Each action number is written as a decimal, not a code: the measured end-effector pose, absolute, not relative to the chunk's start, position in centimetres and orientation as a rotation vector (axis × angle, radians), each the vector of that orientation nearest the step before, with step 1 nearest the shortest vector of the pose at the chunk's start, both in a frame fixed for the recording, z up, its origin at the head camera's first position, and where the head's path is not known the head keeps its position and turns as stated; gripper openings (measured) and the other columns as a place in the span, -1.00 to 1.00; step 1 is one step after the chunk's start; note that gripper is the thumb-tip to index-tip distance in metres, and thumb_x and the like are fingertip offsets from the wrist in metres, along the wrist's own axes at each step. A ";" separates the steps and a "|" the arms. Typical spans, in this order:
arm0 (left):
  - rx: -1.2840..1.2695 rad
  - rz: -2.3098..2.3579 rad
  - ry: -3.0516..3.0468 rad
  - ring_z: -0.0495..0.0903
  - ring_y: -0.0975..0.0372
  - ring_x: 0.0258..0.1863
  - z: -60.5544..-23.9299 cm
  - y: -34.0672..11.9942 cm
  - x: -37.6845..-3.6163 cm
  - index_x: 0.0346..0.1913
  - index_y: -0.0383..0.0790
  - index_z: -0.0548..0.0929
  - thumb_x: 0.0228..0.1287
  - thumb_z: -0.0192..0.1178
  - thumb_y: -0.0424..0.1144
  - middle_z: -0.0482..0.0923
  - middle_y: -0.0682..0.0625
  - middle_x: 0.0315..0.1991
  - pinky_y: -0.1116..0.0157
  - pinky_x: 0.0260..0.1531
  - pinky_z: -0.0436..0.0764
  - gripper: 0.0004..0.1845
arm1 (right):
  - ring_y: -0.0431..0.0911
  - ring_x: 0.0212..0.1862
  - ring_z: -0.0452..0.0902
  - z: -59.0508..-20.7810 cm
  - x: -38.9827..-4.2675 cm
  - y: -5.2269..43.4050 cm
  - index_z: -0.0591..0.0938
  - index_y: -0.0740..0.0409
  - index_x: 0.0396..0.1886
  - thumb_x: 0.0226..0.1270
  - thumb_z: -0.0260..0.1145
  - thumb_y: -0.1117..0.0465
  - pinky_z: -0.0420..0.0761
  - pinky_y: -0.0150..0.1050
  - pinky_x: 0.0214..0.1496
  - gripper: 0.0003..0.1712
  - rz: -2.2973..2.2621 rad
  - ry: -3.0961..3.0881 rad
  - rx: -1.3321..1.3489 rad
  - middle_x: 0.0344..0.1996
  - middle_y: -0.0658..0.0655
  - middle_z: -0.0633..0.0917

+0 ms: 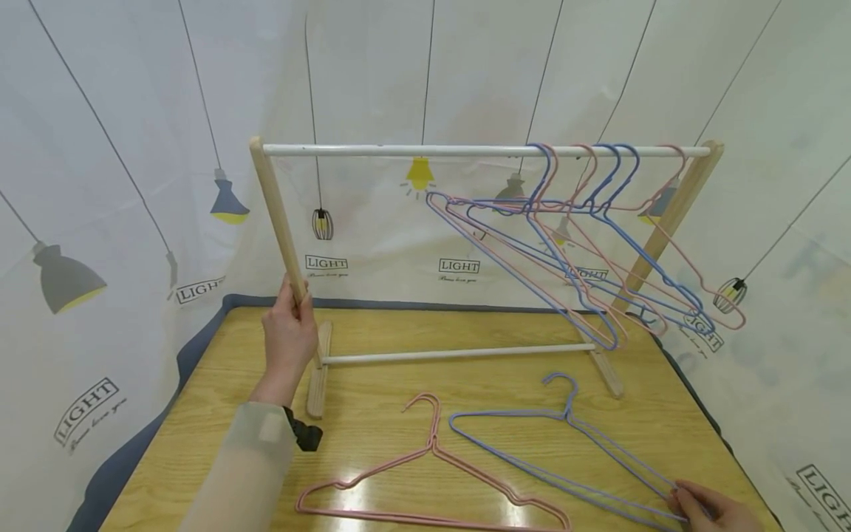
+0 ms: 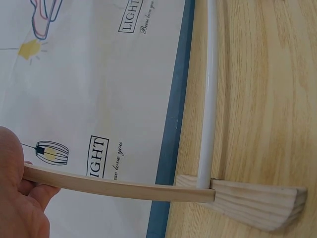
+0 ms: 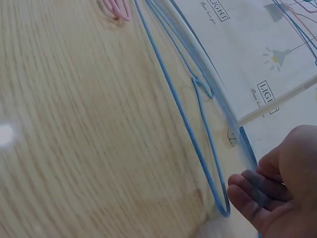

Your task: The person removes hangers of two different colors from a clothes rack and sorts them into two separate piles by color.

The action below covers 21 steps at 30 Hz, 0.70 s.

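Head view shows our left hand (image 1: 289, 336) wrapped around the left wooden upright (image 1: 278, 214) of the small clothes rack, low on the post, just above its wooden foot (image 1: 319, 369). From the left wrist we see that grip close up: fingers (image 2: 34, 191) curled under the post (image 2: 119, 187), thumb side over it, the foot (image 2: 257, 198) flat on the tabletop (image 2: 267, 89) with the lower white rail (image 2: 209, 94) running out of it.

Our right hand (image 1: 708, 510) lies at the near right edge of the tabletop (image 1: 372, 436), its fingertips on the wide end of the blue hanger (image 1: 565, 451) that lies flat there. In the right wrist view the fingers (image 3: 247, 196) are gently bent and touch the rounded corner of the blue wire (image 3: 198, 144); we cannot tell whether they pinch it.

Just left of the blue hanger lies a pink hanger (image 1: 432, 480), also flat, hook pointing toward the rack. On the upper white rail (image 1: 412, 150) hang several blue and pink hangers (image 1: 585, 258), bunched at the right end. A white curtain printed with lamps (image 1: 133, 185) stands behind.
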<state>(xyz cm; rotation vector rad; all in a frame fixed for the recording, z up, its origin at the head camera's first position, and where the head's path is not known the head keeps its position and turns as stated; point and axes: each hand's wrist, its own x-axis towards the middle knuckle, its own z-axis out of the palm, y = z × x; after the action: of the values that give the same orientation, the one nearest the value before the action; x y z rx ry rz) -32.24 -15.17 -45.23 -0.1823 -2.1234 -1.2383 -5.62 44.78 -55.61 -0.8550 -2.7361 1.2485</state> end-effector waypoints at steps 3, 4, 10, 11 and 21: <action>-0.184 -1.236 -2.119 0.79 -0.12 -0.25 -45.2 -15.1 -32.2 0.23 -0.29 0.59 0.63 0.14 -0.35 0.74 -0.35 0.01 -0.09 -0.40 0.69 -0.76 | 0.13 -0.21 0.79 -54.8 -5.6 44.2 0.62 0.61 0.17 0.58 0.28 0.17 0.68 -0.26 -0.36 -0.50 1.011 -2.762 -0.836 -0.17 0.37 0.81; -0.183 -1.236 -2.118 0.79 -0.12 -0.26 -45.2 -15.1 -32.2 0.23 -0.29 0.59 0.63 0.14 -0.35 0.74 -0.35 0.01 -0.09 -0.41 0.69 -0.76 | 0.14 -0.21 0.79 -54.4 -5.6 43.8 0.64 0.58 0.15 0.57 0.29 0.19 0.67 -0.27 -0.38 -0.53 0.960 -2.735 -0.841 -0.16 0.39 0.80; -0.175 -1.245 -2.125 0.79 -0.13 -0.17 -45.2 -15.1 -32.2 0.26 -0.27 0.58 0.63 0.13 -0.35 0.73 -0.34 0.06 -0.11 -0.35 0.71 -0.74 | -0.27 -0.36 0.76 -50.8 -5.8 41.3 0.66 0.56 0.15 0.53 0.33 0.38 0.69 -0.40 -0.32 -0.66 1.206 -2.430 -0.814 -0.24 0.25 0.84; -0.174 -1.247 -2.126 0.79 -0.13 -0.16 -45.2 -15.1 -32.2 0.26 -0.27 0.58 0.63 0.13 -0.35 0.72 -0.34 0.07 -0.11 -0.34 0.71 -0.73 | -0.34 -0.35 0.75 -50.1 -6.0 40.9 0.66 0.56 0.15 0.53 0.34 0.39 0.70 -0.40 -0.29 -0.67 1.255 -2.383 -0.774 -0.27 0.16 0.85; -0.165 -1.240 -2.140 0.79 -0.12 -0.21 -45.2 -15.2 -32.2 0.28 -0.28 0.58 0.64 0.13 -0.33 0.72 -0.34 0.07 -0.10 -0.36 0.70 -0.72 | -0.39 -0.16 0.75 -42.1 -9.1 36.8 0.72 0.47 0.13 0.44 0.40 0.46 0.65 -0.49 -0.14 -0.69 1.207 -2.229 -0.212 -0.18 -0.16 0.84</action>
<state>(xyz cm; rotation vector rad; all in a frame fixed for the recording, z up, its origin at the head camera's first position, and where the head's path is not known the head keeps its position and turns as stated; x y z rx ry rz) -32.17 -15.19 -45.16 -0.1645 -2.1400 -1.2398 -9.10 36.79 -42.09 -0.2123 -2.2290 1.2066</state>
